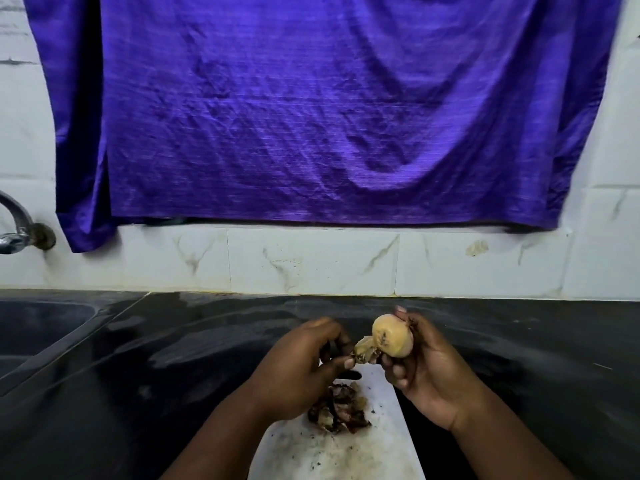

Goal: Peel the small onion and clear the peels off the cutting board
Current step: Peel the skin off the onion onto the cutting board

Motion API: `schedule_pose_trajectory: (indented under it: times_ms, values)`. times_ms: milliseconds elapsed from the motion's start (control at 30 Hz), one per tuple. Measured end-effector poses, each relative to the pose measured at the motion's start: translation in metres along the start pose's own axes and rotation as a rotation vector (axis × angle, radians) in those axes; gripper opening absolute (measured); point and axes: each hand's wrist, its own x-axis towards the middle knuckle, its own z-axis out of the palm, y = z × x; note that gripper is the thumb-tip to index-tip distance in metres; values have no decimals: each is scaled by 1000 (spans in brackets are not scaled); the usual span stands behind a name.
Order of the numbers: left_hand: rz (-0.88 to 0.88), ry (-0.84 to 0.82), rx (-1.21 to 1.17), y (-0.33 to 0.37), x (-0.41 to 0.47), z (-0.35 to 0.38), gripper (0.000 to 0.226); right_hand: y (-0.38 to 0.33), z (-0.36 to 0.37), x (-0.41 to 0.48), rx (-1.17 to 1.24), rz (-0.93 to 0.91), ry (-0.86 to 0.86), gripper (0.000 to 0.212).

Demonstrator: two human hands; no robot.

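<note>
My right hand [427,372] grips a small pale onion [393,336] above the far end of the white cutting board [346,452]. A strip of papery peel [365,351] hangs off the onion's left side, and my left hand [301,365] pinches that strip between thumb and fingers. A dark object partly hidden under my left hand cannot be made out. On the board lies a heap of brown and purple peels [337,408], just below my hands. Dark specks dot the board's near part.
The board lies on a black stone counter [536,358]. A sink basin [38,327] sits at the far left, with a metal tap [17,226] above it. A white tiled wall [311,261] and a hanging purple cloth [311,109] stand behind.
</note>
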Motion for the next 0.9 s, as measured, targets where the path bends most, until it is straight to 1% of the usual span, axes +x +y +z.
schedule_pose_trajectory:
  times_ms: [100,200,267,333,400,467,500,600,667,733,800,900]
  values:
    - [-5,-21,79,-1,-1,-1,20,0,-1,1,70,-2,-9,43]
    - [-20,-65,176,-6,-2,-3,19,-5,-8,7,246,-44,-51,51]
    - [-42,-68,126,-8,-3,-3,14,-7,-10,6,219,-86,-43,43]
    - [-41,-54,43,-5,-2,-2,9,-3,-6,5,119,-88,-19,36]
    - [-9,-23,-31,-1,-2,-2,17,4,-2,6,23,-77,-28,39]
    - [16,23,-55,1,-1,-2,24,8,0,9,-36,-85,-37,51]
    - [13,44,-61,0,-1,-3,24,8,2,9,-41,-84,-38,55]
    - [0,109,-95,2,0,-2,25,8,0,10,-4,-82,-53,55]
    - [-12,186,-116,6,0,-1,27,8,-1,9,13,-75,-77,59]
    - [-15,259,-156,10,0,-1,24,9,0,9,27,-76,-98,62]
    - [5,311,-182,12,1,-1,22,8,2,7,51,-78,-117,59]
    - [18,340,-230,11,2,0,19,10,4,7,57,-92,-126,47]
